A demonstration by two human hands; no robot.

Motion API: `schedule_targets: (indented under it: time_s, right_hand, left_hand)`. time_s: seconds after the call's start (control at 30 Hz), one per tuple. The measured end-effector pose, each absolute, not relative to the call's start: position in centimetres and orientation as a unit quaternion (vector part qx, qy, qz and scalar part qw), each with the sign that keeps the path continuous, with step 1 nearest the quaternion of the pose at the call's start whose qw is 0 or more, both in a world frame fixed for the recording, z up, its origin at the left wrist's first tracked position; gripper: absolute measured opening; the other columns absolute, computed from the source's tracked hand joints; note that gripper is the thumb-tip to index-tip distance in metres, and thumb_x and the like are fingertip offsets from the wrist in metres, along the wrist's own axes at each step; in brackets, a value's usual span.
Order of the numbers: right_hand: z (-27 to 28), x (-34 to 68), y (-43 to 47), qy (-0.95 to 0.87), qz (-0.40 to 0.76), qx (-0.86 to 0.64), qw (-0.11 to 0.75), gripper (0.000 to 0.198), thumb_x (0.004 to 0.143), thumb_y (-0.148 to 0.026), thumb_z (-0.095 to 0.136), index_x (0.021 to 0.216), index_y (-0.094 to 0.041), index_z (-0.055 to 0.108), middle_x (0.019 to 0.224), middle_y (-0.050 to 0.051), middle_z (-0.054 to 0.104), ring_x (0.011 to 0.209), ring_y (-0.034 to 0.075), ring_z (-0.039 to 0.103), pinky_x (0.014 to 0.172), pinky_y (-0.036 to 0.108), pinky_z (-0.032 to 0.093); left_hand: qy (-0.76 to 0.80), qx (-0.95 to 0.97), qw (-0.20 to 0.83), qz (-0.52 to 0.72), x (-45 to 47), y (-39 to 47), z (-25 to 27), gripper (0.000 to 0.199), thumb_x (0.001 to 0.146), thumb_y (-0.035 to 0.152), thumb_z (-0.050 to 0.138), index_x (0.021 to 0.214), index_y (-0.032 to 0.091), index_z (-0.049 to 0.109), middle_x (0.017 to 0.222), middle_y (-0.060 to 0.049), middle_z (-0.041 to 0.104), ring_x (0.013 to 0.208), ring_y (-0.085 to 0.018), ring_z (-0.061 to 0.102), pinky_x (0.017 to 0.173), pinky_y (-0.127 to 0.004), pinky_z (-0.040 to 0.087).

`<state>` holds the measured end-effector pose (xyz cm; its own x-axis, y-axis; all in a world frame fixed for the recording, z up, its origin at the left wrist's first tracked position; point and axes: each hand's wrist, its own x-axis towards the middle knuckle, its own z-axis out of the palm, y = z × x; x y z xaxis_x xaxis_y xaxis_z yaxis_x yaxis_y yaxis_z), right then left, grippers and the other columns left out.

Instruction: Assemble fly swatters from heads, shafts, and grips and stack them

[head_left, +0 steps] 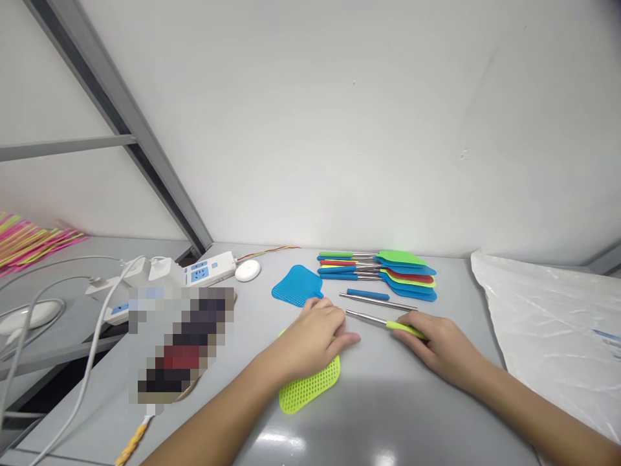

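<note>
My left hand [313, 336] lies over a yellow-green perforated fly swatter head [310, 390], fingers curled around its hidden upper part. The thumb points right, and the fingertips come close to the narrow neck of a blue fly swatter head [297, 285] lying flat. My right hand [436, 336] is closed on a yellow-green fly swatter handle [405, 329], its metal rod [366, 317] pointing left toward my left hand. Just behind that rod lie another metal rod [378, 301] and a blue handle grip [367, 294]; the rod's right end reaches my right fingers.
A stack of colourful fly swatters [402, 275] lies by the wall. At right spreads a white plastic sheet [548, 323]. At left are a white power strip [211, 268], a round white device [247, 270], cables, a pixelated object [187, 346] and pink-yellow sticks [33, 241].
</note>
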<state>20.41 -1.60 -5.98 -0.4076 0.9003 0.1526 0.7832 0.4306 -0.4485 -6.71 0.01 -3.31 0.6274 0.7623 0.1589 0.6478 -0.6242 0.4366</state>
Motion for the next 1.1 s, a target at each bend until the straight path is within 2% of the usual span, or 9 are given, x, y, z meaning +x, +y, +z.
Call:
schedule_targets:
  time_s: [0.13,0.2,0.4,0.57,0.87,0.93,1.0,1.1]
  right_hand:
    - [-5.6,20.5,-1.5,-0.813,0.200,-0.510,0.197,0.026,0.096,-0.041,0.038,0.096,-0.026,0.059,0.091,0.001,0.065,0.080,0.016,0.060,0.070,0.029,0.045]
    - [-5.6,20.6,-1.5,-0.809,0.208,-0.512,0.198,0.027,0.097,-0.041,0.037,0.096,-0.026,0.059,0.091,0.001,0.064,0.081,0.016,0.059,0.071,0.029,0.045]
    - [-5.6,20.6,-1.5,-0.816,0.205,-0.500,0.204,0.024,0.095,-0.042,0.041,0.098,-0.027,0.059,0.090,0.001,0.061,0.079,0.015,0.058,0.071,0.029,0.045]
    - [-5.8,20.5,-1.4,-0.833,0.181,-0.477,0.216,0.019,0.094,-0.038,0.045,0.098,-0.026,0.059,0.088,0.002,0.058,0.074,0.015,0.056,0.067,0.029,0.045]
    - [-6.3,20.4,-1.1,-0.857,0.109,-0.461,0.203,0.025,0.094,-0.031,0.043,0.114,-0.027,0.058,0.103,0.007,0.056,0.097,0.020,0.054,0.085,0.037,0.047]
    - [-6.4,20.4,-1.0,-0.856,0.095,-0.468,0.197,0.027,0.094,-0.032,0.044,0.117,-0.027,0.057,0.108,0.007,0.056,0.100,0.021,0.053,0.088,0.039,0.046]
    - [-6.4,20.5,-1.1,-0.856,0.083,-0.473,0.189,0.029,0.093,-0.035,0.044,0.119,-0.027,0.056,0.113,0.007,0.055,0.105,0.021,0.052,0.091,0.040,0.045]
    - [-6.3,20.4,-1.3,-0.853,0.043,-0.488,0.179,0.039,0.091,-0.045,0.046,0.125,-0.028,0.053,0.127,0.009,0.050,0.116,0.025,0.047,0.098,0.044,0.041]
  left_hand:
    - [0.459,0.857,0.190,0.136,-7.1,0.2,-3.0,0.042,0.093,0.056,0.033,0.077,0.020,0.049,0.067,0.000,0.054,0.068,-0.017,0.049,0.059,-0.028,0.031]
    - [0.480,0.848,0.190,0.122,-7.3,0.3,-2.9,0.043,0.093,0.057,0.032,0.080,0.021,0.051,0.070,-0.001,0.057,0.071,-0.019,0.051,0.057,-0.027,0.030]
    - [0.469,0.854,0.191,0.116,-7.4,0.6,-2.7,0.036,0.093,0.052,0.039,0.081,0.021,0.053,0.077,0.000,0.063,0.076,-0.019,0.054,0.065,-0.029,0.032]
    - [0.435,0.877,0.173,0.108,-7.6,0.9,-2.8,0.032,0.090,0.049,0.048,0.076,0.020,0.052,0.074,0.002,0.060,0.075,-0.017,0.053,0.071,-0.030,0.032]
    - [0.399,0.899,0.132,0.122,-8.1,1.1,-2.9,0.022,0.086,0.042,0.056,0.081,0.021,0.055,0.084,0.000,0.057,0.088,-0.019,0.049,0.080,-0.034,0.036]
    - [0.397,0.899,0.129,0.130,-7.9,0.9,-2.7,0.022,0.085,0.043,0.057,0.084,0.021,0.057,0.091,-0.002,0.057,0.092,-0.020,0.049,0.082,-0.035,0.038]
    - [0.401,0.895,0.127,0.149,-7.5,0.5,-2.7,0.026,0.084,0.046,0.058,0.096,0.022,0.058,0.107,-0.004,0.056,0.101,-0.022,0.049,0.087,-0.037,0.040]
    - [0.406,0.893,0.106,0.166,-6.7,0.0,-3.0,0.051,0.083,0.053,0.056,0.125,0.026,0.048,0.137,-0.007,0.043,0.124,-0.027,0.039,0.103,-0.044,0.033]
